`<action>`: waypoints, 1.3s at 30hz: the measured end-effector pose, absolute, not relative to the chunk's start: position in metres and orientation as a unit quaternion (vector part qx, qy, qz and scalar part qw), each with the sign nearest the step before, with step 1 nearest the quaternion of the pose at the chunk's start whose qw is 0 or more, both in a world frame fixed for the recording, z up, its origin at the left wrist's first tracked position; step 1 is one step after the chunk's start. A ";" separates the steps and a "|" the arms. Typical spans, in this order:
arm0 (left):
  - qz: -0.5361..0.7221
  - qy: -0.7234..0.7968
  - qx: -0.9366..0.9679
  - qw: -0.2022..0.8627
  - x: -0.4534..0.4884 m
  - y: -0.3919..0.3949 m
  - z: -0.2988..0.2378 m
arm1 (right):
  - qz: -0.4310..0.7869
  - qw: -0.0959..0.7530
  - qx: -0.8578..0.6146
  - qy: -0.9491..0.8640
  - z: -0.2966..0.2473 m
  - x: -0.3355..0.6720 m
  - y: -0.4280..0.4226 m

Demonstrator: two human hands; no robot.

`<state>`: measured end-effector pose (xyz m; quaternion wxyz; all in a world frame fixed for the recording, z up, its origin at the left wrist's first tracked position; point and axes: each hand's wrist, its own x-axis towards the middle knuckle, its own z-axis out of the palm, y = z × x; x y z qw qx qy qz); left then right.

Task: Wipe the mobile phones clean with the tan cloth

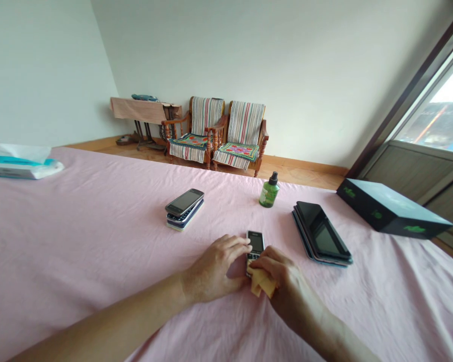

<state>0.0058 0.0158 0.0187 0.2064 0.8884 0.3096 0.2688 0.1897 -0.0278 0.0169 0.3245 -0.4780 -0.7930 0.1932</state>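
Observation:
A keypad mobile phone [255,243] lies face up on the pink cloth, its dark screen toward the far side. My left hand [221,264] grips it along the left edge, fingertips near the screen and thumb by the lower end. In my right hand [283,274] is a bunched yellow cloth [262,282], pressed on the phone's lower part, where the keys are partly hidden. Beyond my left hand sits a small stack of phones [184,203]. To the right of my right hand lies a stack of larger phones or tablets [322,234].
A green bottle [269,193] with a black cap stands beyond the phone. At the right is a black box [392,208] with green markings. A tissue pack [22,168] lies far left. Past the table edge are two wooden chairs [237,128].

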 end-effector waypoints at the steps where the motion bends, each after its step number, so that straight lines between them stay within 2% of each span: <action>1: 0.271 0.310 0.888 0.206 0.006 0.016 0.019 | 0.191 0.327 -0.476 -0.794 0.016 0.188 -0.028; 39: 0.271 0.304 0.887 0.219 0.002 0.016 0.017 | 0.118 0.223 -0.403 -0.880 0.035 0.203 -0.034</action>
